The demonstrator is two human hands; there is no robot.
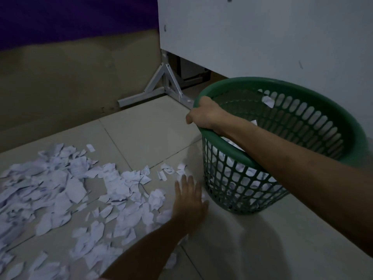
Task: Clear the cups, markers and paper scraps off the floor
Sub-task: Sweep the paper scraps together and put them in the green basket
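Note:
Torn white paper scraps (60, 190) cover the tiled floor at the left and centre. A green slatted plastic basket (302, 126) stands at the right, tilted toward me, with scraps inside it. My right hand (205, 114) grips the basket's near left rim. My left hand (189, 199) lies flat, palm down, fingers spread, on the floor at the right edge of the scrap pile, just left of the basket's base. No cups or markers are visible.
A white cabinet or board (262, 37) on a white metal bracket foot (161, 85) stands behind the basket. A beige wall with a purple upper band (70, 17) runs along the far left. Bare tiles (262, 239) lie at the lower right.

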